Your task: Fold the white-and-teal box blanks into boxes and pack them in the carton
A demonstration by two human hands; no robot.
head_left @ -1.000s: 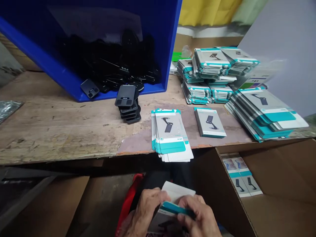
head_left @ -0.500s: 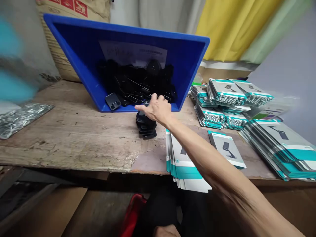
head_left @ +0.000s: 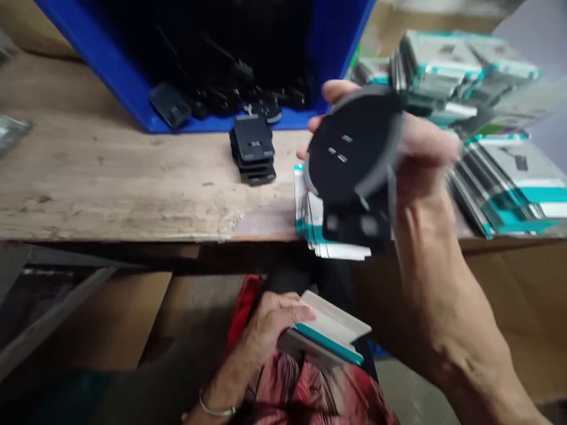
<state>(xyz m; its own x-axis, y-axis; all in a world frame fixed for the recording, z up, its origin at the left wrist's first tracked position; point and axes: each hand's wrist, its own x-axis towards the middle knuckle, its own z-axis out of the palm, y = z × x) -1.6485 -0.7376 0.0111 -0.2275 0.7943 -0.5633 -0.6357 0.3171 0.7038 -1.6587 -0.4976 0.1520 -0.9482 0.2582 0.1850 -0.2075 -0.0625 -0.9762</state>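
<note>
In my right hand [head_left: 420, 147], raised over the table's front edge, is a black folded phone stand [head_left: 354, 141]. Its round base, with small pale pads, faces me, and my fingers wrap round its rim. Lower down, over my lap, my left hand [head_left: 277, 319] grips a small white and teal carton [head_left: 330, 339] with its end flap standing open. A short pile of black folded phone stands [head_left: 253, 144] sits on the wooden table [head_left: 110, 183], just in front of the blue bin [head_left: 119, 85].
Many dark stands lie inside the tipped bin; one grey-black piece [head_left: 170, 105] rests at its lip. Flat cartons [head_left: 339, 251] overhang the table edge beneath my right hand. More stacked cartons [head_left: 514, 183] stand at the right, others [head_left: 452, 65] behind them.
My right hand has come from the pile at the bin back toward me, now holding a phone stand. My left hand has risen into view with the carton. The view has tilted down.
</note>
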